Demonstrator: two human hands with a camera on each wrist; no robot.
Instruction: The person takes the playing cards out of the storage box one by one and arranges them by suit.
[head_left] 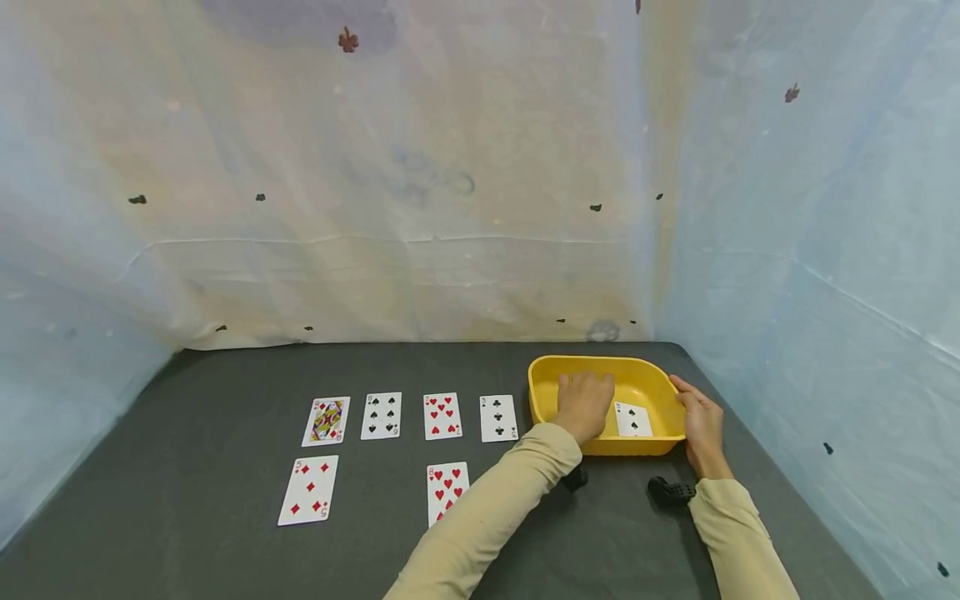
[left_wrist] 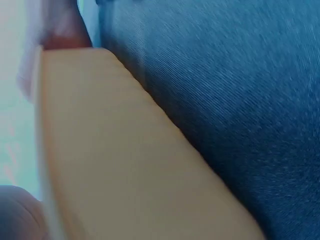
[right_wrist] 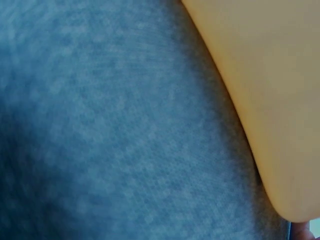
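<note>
Your beige sleeves (head_left: pixel 480 517) sit closest to the lens, reaching over the dark bench (head_left: pixel 187 550). Yellow tub (head_left: pixel 645 446) lies ahead-right, long axis running left-right across you. Left hand (head_left: pixel 583 404) is inside the tub, palm down, fingers relaxed; can't tell if it pinches anything. Right hand (head_left: pixel 701 425) rests on the tub's right rim. Club card (head_left: pixel 632 419) lies flat in the tub between both hands, left one slightly nearer.

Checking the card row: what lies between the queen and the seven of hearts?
In the head view, one black-suited card lies between the queen and seven of hearts.
</note>
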